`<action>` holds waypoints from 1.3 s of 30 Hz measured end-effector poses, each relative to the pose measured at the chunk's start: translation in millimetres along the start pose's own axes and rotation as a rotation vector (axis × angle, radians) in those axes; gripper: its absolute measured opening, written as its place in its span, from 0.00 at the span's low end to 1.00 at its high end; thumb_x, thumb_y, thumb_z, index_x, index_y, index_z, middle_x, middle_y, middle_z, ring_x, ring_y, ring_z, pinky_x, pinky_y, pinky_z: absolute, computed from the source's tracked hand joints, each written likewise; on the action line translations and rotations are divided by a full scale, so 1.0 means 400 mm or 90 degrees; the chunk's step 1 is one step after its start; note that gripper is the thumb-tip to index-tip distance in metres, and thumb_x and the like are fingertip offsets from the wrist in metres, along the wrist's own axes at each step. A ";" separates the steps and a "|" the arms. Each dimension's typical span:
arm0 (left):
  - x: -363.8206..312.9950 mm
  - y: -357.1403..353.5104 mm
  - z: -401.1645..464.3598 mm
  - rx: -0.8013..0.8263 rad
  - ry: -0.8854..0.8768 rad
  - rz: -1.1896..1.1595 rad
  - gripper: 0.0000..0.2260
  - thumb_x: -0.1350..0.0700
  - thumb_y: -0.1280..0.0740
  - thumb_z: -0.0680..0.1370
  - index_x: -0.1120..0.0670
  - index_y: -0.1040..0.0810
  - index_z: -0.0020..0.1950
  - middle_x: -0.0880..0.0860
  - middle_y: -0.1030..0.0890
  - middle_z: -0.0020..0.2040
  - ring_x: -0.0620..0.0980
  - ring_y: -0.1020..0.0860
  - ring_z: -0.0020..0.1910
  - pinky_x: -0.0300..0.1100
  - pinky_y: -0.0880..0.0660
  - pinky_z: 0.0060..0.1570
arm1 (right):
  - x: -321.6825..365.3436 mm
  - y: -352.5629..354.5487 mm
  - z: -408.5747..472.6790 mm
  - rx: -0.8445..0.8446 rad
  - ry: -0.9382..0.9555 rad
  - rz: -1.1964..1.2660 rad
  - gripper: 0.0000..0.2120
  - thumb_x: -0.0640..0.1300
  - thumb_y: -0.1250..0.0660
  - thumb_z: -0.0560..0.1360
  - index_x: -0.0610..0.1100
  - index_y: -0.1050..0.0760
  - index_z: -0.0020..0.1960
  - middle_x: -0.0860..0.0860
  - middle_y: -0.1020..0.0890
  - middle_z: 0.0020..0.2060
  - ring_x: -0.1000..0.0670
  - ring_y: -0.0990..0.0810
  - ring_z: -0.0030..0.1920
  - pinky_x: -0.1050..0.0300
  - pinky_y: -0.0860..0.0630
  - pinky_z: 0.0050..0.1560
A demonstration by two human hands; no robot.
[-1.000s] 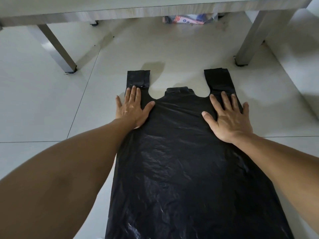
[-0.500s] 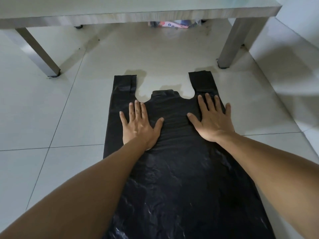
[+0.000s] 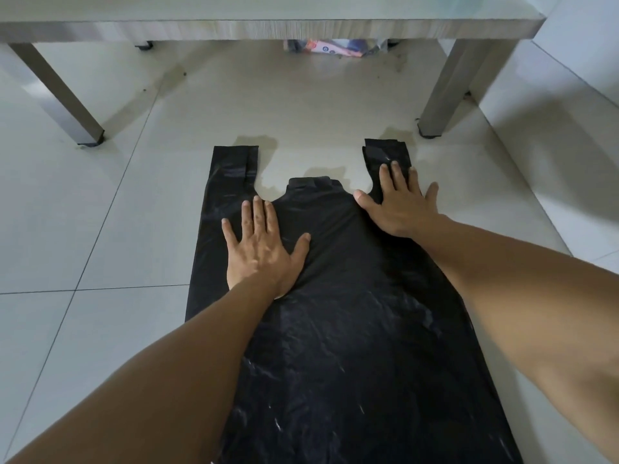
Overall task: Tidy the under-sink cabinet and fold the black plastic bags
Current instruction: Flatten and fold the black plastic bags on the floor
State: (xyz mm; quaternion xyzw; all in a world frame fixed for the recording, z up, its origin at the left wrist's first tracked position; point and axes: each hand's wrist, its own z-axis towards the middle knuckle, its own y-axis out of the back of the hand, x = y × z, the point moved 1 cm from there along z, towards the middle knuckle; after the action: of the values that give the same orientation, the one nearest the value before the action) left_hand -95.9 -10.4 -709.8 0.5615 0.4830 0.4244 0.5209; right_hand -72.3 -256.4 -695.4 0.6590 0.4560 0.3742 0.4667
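Note:
A large black plastic bag point(image 3: 348, 329) lies flat on the pale tiled floor, its two handle straps pointing away from me. My left hand point(image 3: 263, 249) presses flat on the bag just below the left strap, fingers straight and spread. My right hand point(image 3: 398, 202) presses flat on the base of the right strap point(image 3: 378, 152), fingertips reaching up onto it. The left strap point(image 3: 232, 165) lies uncovered. The bag's near end runs out of the bottom of the view between my forearms.
A grey table point(image 3: 268, 25) spans the top, with one leg at the left point(image 3: 63, 95) and one at the right point(image 3: 452, 92), close to the right strap. Colourful packaging point(image 3: 331, 48) lies on the floor behind the table. A white wall stands at the right.
My left hand has slid from the left strap down and inward onto the bag's body. My right hand stays by the right strap. The camera has tilted, showing more of the table.

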 end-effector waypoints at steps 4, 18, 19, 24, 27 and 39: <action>-0.001 -0.002 -0.002 -0.002 0.000 -0.003 0.40 0.30 0.62 0.76 0.56 0.62 0.79 0.54 0.61 0.80 0.52 0.63 0.78 0.60 0.60 0.75 | -0.003 -0.021 -0.006 -0.046 0.003 0.003 0.43 0.75 0.65 0.73 0.50 0.61 0.80 0.51 0.60 0.80 0.44 0.62 0.79 0.32 0.59 0.74; -0.005 0.017 -0.024 -0.176 0.010 -0.075 0.28 0.40 0.52 0.79 0.58 0.33 0.69 0.60 0.34 0.70 0.59 0.38 0.70 0.55 0.49 0.73 | -0.001 -0.089 -0.470 -0.111 0.149 0.101 0.29 0.56 0.44 0.80 0.47 0.43 0.78 0.48 0.46 0.79 0.46 0.51 0.79 0.41 0.51 0.77; -0.006 0.023 -0.031 -0.204 0.004 -0.075 0.25 0.41 0.52 0.79 0.57 0.28 0.62 0.58 0.29 0.63 0.58 0.33 0.63 0.53 0.40 0.67 | -0.008 -0.114 -0.498 -0.081 0.163 0.069 0.30 0.59 0.49 0.80 0.48 0.45 0.79 0.48 0.48 0.80 0.46 0.53 0.79 0.42 0.52 0.77; -0.012 0.047 -0.078 -0.153 -0.041 -0.101 0.21 0.45 0.50 0.82 0.57 0.24 0.57 0.56 0.24 0.57 0.56 0.29 0.57 0.50 0.33 0.57 | -0.020 -0.167 -0.502 -0.059 0.171 -0.041 0.38 0.64 0.74 0.74 0.52 0.59 0.80 0.50 0.57 0.80 0.47 0.60 0.79 0.42 0.61 0.77; -0.007 0.085 -0.123 -0.045 -0.053 -0.100 0.25 0.42 0.51 0.82 0.56 0.27 0.66 0.56 0.28 0.66 0.56 0.32 0.66 0.53 0.36 0.66 | -0.021 -0.164 -0.505 -0.045 0.172 -0.047 0.38 0.63 0.74 0.73 0.52 0.61 0.80 0.50 0.59 0.80 0.47 0.62 0.79 0.41 0.62 0.77; -0.050 0.087 -0.279 0.048 -0.263 0.020 0.30 0.41 0.49 0.82 0.56 0.50 0.79 0.54 0.55 0.80 0.53 0.57 0.79 0.58 0.57 0.76 | -0.019 -0.012 -0.406 -0.093 0.106 0.124 0.22 0.47 0.41 0.81 0.45 0.35 0.74 0.46 0.35 0.74 0.42 0.37 0.73 0.44 0.38 0.73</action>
State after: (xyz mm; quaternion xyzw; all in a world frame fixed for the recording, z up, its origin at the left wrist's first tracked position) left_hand -205.3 -10.1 -663.8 0.6632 0.3726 0.2901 0.5807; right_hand -225.1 -218.4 -654.3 0.6313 0.3985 0.5031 0.4353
